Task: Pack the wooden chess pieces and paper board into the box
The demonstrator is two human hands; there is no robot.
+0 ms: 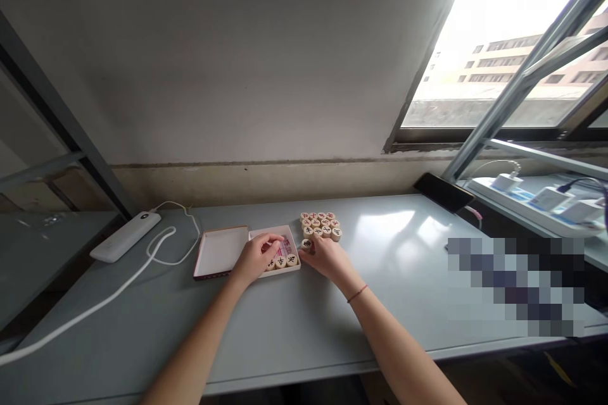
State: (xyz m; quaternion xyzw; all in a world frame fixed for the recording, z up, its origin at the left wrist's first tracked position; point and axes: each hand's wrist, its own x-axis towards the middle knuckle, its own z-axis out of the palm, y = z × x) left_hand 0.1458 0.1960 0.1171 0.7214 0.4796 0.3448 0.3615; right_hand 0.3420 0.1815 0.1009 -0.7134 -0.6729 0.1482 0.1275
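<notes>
A shallow open box (299, 266) sits on the desk with a row of round xiangqi pieces (280, 262) along its near side. My left hand (259, 256) is over the box, its fingers curled together; anything inside them is hidden. Just right of the box, my right hand (327, 257) has thumb and fingers closed around a single xiangqi piece (306, 244) with a black character. Behind that hand, several more pieces (325, 222) stand grouped in rows, red-marked ones at the back and black-marked ones in front. The box lid (221, 252) lies inside up, left of the box.
A white power bank (126, 237) with a white cable (109, 300) lies at the left of the grey desk (285, 342). To the right are a dark phone-like slab (441, 192), a power strip (527, 202) with plugs, and a blurred-out patch. Metal posts rise at both sides.
</notes>
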